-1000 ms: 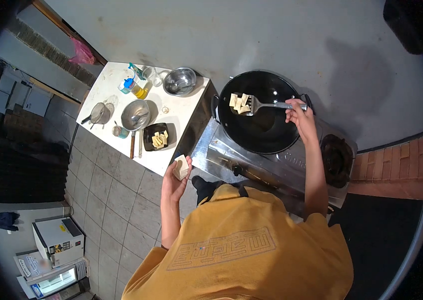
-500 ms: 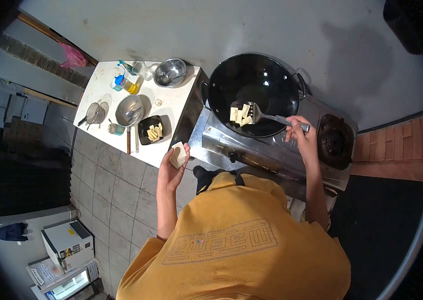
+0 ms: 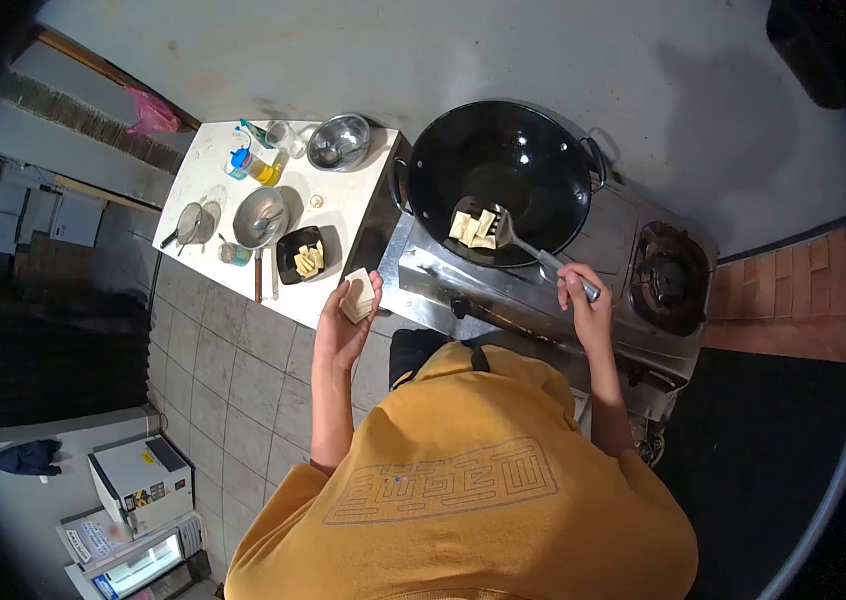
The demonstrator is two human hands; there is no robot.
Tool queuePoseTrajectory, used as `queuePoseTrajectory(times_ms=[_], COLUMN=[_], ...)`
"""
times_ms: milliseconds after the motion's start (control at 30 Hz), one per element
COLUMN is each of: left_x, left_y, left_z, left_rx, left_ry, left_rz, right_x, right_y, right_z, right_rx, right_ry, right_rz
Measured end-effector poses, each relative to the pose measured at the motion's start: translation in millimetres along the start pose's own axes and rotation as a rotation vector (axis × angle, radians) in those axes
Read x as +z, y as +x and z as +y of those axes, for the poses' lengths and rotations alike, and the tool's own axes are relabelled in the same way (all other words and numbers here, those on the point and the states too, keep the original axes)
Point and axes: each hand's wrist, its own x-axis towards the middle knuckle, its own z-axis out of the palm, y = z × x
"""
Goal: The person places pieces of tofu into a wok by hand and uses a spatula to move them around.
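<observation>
My right hand [image 3: 585,291] is closed round the grey handle of a slotted spatula [image 3: 549,262]. The spatula's metal head is down inside a large black wok [image 3: 501,135], beside several pale, cut pieces of food [image 3: 473,230] lying on its near side. My left hand [image 3: 347,325] holds a pale square stack [image 3: 358,296] with layered-looking edges; its exact kind cannot be made out. That hand is just off the near edge of the white table, close to a black square dish [image 3: 291,268] holding more pale pieces.
Under the wok is a metal stove [image 3: 611,232], with a bare burner [image 3: 670,277] to its right. On the white table [image 3: 348,218] stand metal bowls [image 3: 261,217], a blue-capped oil bottle [image 3: 264,173], a strainer [image 3: 189,224] and a wooden-handled tool [image 3: 258,277].
My right hand has shifted down and slightly left with the spatula. The stack in my left hand is tilted differently and raised a little. The whole view has shifted slightly.
</observation>
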Motion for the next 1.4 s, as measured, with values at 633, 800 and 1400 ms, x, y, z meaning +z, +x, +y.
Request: queuePoseTrajectory(times_ms=[633, 800, 1400], left_x=[28, 32, 26], left_y=[-2, 4, 8], left_z=[-12, -10, -29], left_rx=[0.019, -0.004, -0.043], left_ry=[0.011, 0.044, 0.027], left_rz=[0.032, 0.014, -0.015], right_x=[5, 7, 3], right_y=[-18, -25, -34], right_z=[20, 12, 5], right_rx=[-0.092, -0.253, -0.367], right_ry=[-0.141, -0.275, -0.419], right_rz=[-0.11, -0.134, -0.238])
